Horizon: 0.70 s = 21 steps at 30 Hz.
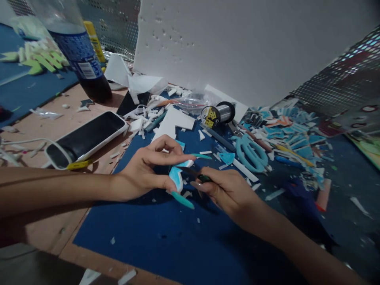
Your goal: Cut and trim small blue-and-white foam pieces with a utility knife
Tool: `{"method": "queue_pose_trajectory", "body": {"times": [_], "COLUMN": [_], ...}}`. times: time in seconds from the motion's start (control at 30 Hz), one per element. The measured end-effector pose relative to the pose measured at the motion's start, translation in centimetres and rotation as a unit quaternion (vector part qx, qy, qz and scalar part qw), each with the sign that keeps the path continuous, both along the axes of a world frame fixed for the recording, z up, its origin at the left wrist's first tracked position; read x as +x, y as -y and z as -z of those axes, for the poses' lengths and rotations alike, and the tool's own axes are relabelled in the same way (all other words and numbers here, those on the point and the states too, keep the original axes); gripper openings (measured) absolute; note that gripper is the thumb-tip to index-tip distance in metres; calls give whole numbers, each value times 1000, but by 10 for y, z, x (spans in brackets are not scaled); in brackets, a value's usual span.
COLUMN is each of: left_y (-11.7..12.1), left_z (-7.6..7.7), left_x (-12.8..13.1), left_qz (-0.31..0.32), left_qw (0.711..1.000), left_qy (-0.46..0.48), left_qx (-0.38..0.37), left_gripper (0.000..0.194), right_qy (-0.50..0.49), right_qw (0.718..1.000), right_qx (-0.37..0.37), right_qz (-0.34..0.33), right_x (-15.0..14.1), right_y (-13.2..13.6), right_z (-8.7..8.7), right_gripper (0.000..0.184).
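My left hand [148,166] pinches a small blue-and-white foam piece [177,177] between thumb and fingers, above the blue cutting mat [142,237]. Long teal nails extend from that hand past the foam. In my right hand [228,188] is a small knife [190,171] with a dark handle, gripped between thumb and fingers. Its blade reaches to the foam piece, at the notch between its two arms; whether it is cutting in, I cannot tell. Just beyond my right hand lie teal-handled scissors [252,153] and a small blue foam scrap [227,158].
A phone-like black device with white rim [89,136] and a dark drink bottle [80,59] stand left. A wire spool [218,113] sits at the back before a white foam board [231,47]. Blue and white scraps [297,138] heap at right.
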State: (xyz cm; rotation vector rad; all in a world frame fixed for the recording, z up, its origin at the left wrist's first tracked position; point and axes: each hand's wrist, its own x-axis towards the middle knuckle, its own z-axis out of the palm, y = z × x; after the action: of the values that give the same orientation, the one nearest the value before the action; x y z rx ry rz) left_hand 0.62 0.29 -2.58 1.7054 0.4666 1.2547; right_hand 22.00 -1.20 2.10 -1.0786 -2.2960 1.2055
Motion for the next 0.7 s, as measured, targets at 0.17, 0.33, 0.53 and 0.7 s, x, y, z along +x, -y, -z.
{"method": "queue_pose_trajectory", "body": {"times": [0.17, 0.33, 0.53, 0.7], "left_y": [0, 0, 1, 1], "left_z": [0, 1, 1, 1], "left_x": [0, -1, -1, 0], "left_qz": [3, -7, -7, -13], "left_qw": [1000, 1000, 1000, 999], "left_qy": [7, 19, 23, 31], "left_qx": [2, 12, -7, 2], "left_gripper": [42, 44, 45, 43], "right_qy": [32, 54, 75, 62], "right_qw": [981, 969, 967, 966], "right_qx": [193, 241, 243, 251], "right_qz": [2, 5, -26, -19], "right_x": [-1, -3, -4, -3], "right_y": [3, 5, 4, 4], "right_z": [0, 4, 7, 11], "right_gripper": [37, 36, 30, 21]}}
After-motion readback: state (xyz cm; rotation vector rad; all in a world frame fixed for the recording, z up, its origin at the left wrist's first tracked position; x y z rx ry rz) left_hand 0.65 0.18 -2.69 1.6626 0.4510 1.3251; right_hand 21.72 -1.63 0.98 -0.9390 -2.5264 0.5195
